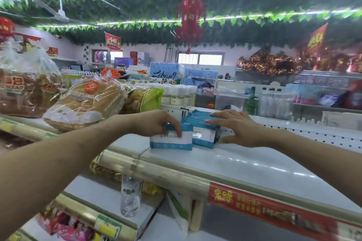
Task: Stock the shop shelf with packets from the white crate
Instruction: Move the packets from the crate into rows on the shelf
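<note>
The blue tissue pack (165,70) at the back reads "Libang" in script. The bagged bread loaf (25,88) at far left shows "BREAD" under large Chinese characters. The red shelf-edge strip (254,204) carries yellow Chinese characters, too blurred to read; the packets' print is illegible too.

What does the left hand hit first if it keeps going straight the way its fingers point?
Probably the row of blue-and-white packets standing on the shelf. The left hand holds the front packet and its fingers point right, toward that row, just beside it. The right hand lies on the row's far side. Depth is unclear.
</note>
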